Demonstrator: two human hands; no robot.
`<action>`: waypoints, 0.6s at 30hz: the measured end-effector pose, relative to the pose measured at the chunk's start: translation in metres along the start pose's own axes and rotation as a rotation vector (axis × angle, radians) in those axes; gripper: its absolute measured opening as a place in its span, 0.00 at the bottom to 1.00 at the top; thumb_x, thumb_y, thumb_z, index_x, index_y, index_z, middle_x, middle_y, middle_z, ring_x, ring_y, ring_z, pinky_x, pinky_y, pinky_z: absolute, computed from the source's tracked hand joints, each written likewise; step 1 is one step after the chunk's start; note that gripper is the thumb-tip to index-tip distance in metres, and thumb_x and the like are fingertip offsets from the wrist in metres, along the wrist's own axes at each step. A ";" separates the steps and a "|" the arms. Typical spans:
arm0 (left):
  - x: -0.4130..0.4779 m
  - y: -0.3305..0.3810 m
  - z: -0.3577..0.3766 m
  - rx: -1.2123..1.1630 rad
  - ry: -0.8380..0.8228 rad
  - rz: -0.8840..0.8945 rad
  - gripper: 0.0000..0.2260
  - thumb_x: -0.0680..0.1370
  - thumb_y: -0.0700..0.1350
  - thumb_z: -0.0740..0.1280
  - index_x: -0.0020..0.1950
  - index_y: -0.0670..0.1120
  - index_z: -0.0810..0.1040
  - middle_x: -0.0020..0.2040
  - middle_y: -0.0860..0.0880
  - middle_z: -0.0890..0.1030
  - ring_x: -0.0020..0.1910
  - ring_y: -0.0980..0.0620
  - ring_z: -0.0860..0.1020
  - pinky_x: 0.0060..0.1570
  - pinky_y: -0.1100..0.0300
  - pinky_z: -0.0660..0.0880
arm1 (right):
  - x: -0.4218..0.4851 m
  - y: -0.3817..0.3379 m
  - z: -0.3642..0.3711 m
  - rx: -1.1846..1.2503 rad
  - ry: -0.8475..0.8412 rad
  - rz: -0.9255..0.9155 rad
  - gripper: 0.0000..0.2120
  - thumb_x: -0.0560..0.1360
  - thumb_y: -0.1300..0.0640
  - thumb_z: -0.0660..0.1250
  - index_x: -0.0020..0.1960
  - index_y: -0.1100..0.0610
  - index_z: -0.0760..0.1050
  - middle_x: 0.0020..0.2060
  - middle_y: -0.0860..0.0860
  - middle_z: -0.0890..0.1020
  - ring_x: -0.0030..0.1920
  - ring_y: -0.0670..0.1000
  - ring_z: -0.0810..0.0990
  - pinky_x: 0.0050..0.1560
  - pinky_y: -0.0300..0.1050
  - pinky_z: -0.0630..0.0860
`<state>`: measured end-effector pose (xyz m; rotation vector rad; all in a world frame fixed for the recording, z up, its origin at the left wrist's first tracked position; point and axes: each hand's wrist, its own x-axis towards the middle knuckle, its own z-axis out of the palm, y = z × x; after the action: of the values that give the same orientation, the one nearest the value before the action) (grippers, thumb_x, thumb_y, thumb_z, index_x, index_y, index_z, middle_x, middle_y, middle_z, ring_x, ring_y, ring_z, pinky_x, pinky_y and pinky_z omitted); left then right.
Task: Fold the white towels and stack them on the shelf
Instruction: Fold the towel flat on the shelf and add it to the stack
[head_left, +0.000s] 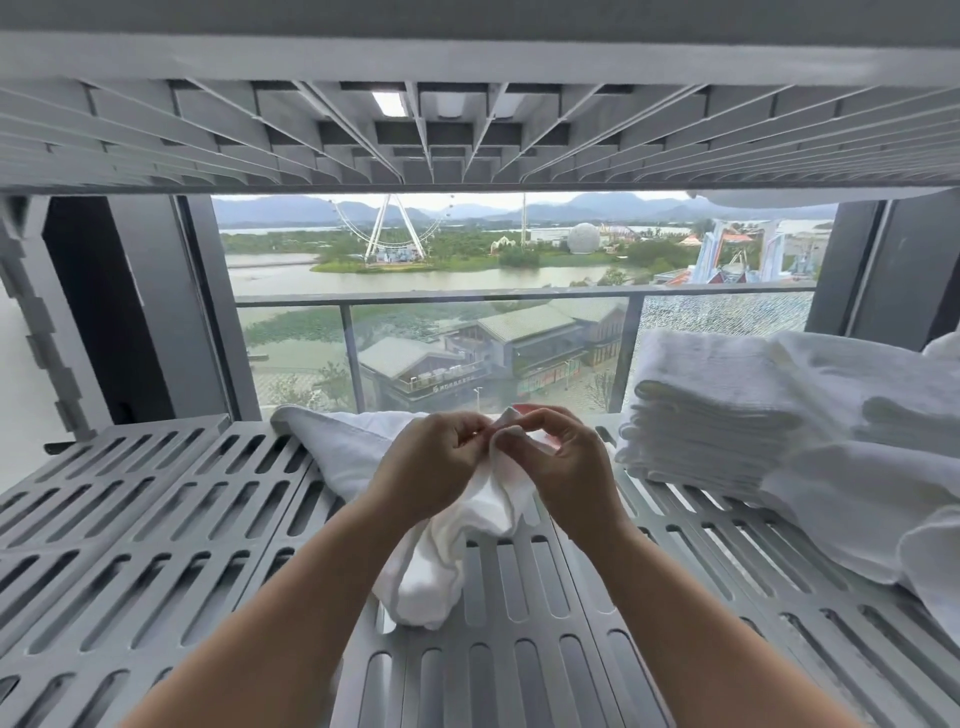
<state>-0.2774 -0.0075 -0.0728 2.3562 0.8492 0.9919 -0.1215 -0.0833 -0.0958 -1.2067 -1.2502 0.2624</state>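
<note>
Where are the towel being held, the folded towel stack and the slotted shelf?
held towel (441, 571), head view, hanging bunched part.
folded towel stack (696, 431), head view, layered front edge.
slotted shelf (156, 519), head view, bare left panel.

This looks like a linen storage spot in a high-rise hotel or apartment, though little of the room itself shows. A grey slotted shelf (156, 519) carries a stack of folded white towels (711, 415), and the window (415, 312) behind overlooks a glass-railed balcony, a lake and a Ferris wheel (387, 228).
</note>
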 end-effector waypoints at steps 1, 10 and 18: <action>-0.001 -0.001 -0.002 -0.008 -0.030 -0.002 0.10 0.81 0.48 0.65 0.46 0.55 0.85 0.30 0.52 0.80 0.27 0.59 0.71 0.30 0.61 0.68 | -0.001 0.000 0.000 0.037 -0.025 0.024 0.03 0.71 0.51 0.76 0.43 0.48 0.84 0.47 0.42 0.85 0.51 0.42 0.83 0.53 0.40 0.77; -0.009 0.001 -0.004 -0.039 -0.072 -0.052 0.11 0.80 0.43 0.63 0.49 0.52 0.85 0.43 0.55 0.85 0.44 0.56 0.80 0.48 0.55 0.76 | -0.001 -0.001 0.003 -0.053 0.048 0.039 0.07 0.73 0.55 0.75 0.50 0.49 0.84 0.41 0.44 0.85 0.44 0.42 0.83 0.49 0.40 0.78; -0.044 -0.016 -0.057 0.158 0.042 -0.071 0.17 0.80 0.30 0.55 0.59 0.46 0.77 0.50 0.48 0.78 0.49 0.52 0.76 0.52 0.56 0.74 | -0.002 -0.001 -0.003 -0.634 0.053 -0.208 0.03 0.74 0.55 0.74 0.47 0.53 0.86 0.43 0.49 0.80 0.50 0.53 0.76 0.52 0.49 0.74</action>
<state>-0.3499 -0.0167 -0.0668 2.4238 1.0551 0.9816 -0.1208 -0.0870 -0.0956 -1.5847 -1.4511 -0.3459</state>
